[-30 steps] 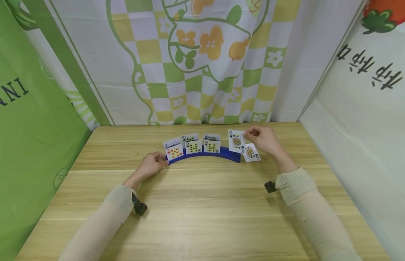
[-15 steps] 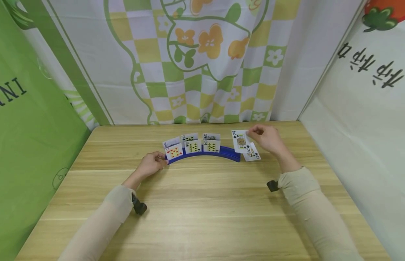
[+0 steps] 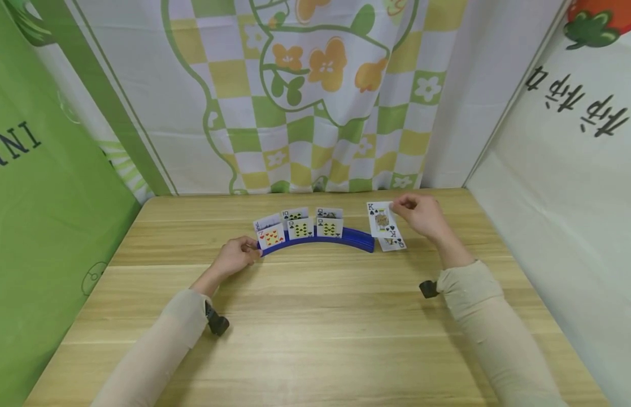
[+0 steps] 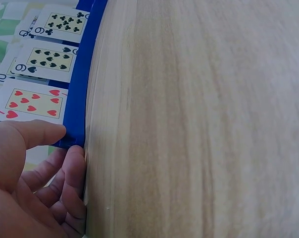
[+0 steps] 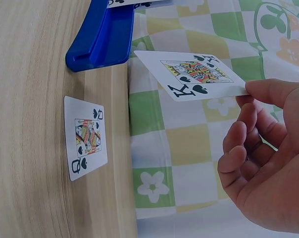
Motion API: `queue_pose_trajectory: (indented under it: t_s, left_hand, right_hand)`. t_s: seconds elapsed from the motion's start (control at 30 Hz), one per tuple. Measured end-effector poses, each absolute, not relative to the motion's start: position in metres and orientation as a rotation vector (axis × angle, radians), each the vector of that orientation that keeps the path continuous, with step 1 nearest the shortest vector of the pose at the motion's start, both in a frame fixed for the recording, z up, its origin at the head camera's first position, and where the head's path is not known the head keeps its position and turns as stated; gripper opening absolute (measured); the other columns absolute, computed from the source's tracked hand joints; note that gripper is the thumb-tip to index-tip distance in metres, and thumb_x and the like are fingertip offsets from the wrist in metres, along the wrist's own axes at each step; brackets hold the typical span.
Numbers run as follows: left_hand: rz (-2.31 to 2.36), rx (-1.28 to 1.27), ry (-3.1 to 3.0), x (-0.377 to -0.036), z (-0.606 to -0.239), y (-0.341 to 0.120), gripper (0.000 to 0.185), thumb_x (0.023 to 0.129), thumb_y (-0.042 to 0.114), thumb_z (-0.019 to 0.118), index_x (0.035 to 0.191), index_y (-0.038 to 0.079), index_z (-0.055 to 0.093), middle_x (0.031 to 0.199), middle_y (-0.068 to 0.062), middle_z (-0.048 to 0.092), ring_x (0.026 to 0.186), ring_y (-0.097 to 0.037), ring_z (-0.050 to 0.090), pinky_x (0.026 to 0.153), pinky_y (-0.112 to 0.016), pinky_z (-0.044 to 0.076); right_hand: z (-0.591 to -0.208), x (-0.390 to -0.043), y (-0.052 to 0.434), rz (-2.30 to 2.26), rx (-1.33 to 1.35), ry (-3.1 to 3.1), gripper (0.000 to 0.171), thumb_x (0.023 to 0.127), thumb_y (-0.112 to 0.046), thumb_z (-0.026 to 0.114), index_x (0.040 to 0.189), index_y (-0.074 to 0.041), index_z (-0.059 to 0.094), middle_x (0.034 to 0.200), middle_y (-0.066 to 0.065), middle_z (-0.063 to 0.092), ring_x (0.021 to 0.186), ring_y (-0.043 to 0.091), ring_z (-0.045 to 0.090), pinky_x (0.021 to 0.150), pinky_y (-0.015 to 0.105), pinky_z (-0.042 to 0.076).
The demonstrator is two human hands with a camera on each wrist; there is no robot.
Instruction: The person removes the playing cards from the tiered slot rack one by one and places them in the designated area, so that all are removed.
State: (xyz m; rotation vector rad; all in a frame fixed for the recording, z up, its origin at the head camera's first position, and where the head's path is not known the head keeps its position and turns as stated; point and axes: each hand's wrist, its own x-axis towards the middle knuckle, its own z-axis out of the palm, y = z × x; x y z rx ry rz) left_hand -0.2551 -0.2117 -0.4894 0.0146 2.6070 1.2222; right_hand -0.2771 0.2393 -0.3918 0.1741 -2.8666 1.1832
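Note:
My left hand (image 3: pixel 237 255) grips the left end of a curved blue card holder (image 3: pixel 358 240); in the left wrist view its thumb presses on that end, with the other fingers curled below. Cards stand in two rows there: a seven of hearts (image 4: pixel 33 104), a nine of spades (image 4: pixel 50 60) and a nine of clubs (image 4: pixel 65 23) in front, a ten (image 3: pixel 295 214) and a queen (image 3: pixel 329 213) among those behind. Between thumb and index finger, my right hand (image 3: pixel 421 216) pinches a king of spades (image 5: pixel 196 74) by its corner, raised beyond the holder's right end.
A queen of spades (image 5: pixel 86 139) lies face up on the wooden table (image 3: pixel 315 328), just right of the holder and partly covered by the king in the head view. Behind the table's far edge hangs a checked curtain (image 3: pixel 305 130). Fabric walls stand on both sides.
My right hand has moved a little to the right with the king of spades, which now overlaps more of the queen in the head view. The left hand keeps its place on the holder.

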Motion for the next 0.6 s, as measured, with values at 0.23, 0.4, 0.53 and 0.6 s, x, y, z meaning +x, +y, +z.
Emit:
queue_pose_trajectory:
  t_s: [0.23, 0.4, 0.53, 0.6]
  left_hand:
    - [1.212, 0.036, 2.618, -0.255, -0.491, -0.213, 0.040, 0.094, 0.025, 0.065, 0.124, -0.001, 0.059, 0.107, -0.017, 0.068, 0.080, -0.018, 0.064, 0.066, -0.025, 0.051]
    - [1.220, 0.023, 2.613, -0.256, -0.491, -0.213, 0.039, 0.094, 0.024, 0.065, 0.124, -0.001, 0.059, 0.108, -0.017, 0.067, 0.080, -0.018, 0.064, 0.067, -0.026, 0.051]
    - [1.213, 0.016, 2.616, -0.255, -0.490, -0.212, 0.039, 0.094, 0.024, 0.065, 0.124, 0.000, 0.059, 0.109, -0.017, 0.067, 0.081, -0.019, 0.065, 0.068, -0.026, 0.051]
    - [1.210, 0.014, 2.617, -0.255, -0.490, -0.212, 0.040, 0.094, 0.024, 0.065, 0.125, 0.000, 0.059, 0.109, -0.017, 0.067, 0.081, -0.019, 0.065, 0.068, -0.025, 0.051]
  right_hand:
    - [-0.390, -0.276, 0.243, 1.191, 0.155, -2.887, 0.033, 0.100, -0.036, 0.059, 0.112, -0.006, 0.068, 0.110, 0.017, 0.068, 0.094, 0.024, 0.057, 0.077, 0.031, 0.045]
    - [-0.392, -0.278, 0.248, 1.187, 0.142, -2.886, 0.033, 0.100, -0.034, 0.059, 0.112, -0.005, 0.068, 0.113, 0.018, 0.068, 0.099, 0.027, 0.058, 0.080, 0.032, 0.045]
    - [-0.393, -0.279, 0.252, 1.209, 0.119, -2.883, 0.034, 0.100, -0.034, 0.058, 0.113, -0.004, 0.068, 0.115, 0.019, 0.068, 0.100, 0.028, 0.058, 0.080, 0.031, 0.045]
    - [-0.393, -0.279, 0.253, 1.215, 0.106, -2.885, 0.035, 0.100, -0.034, 0.058, 0.114, -0.004, 0.067, 0.116, 0.019, 0.067, 0.100, 0.028, 0.058, 0.080, 0.031, 0.045]
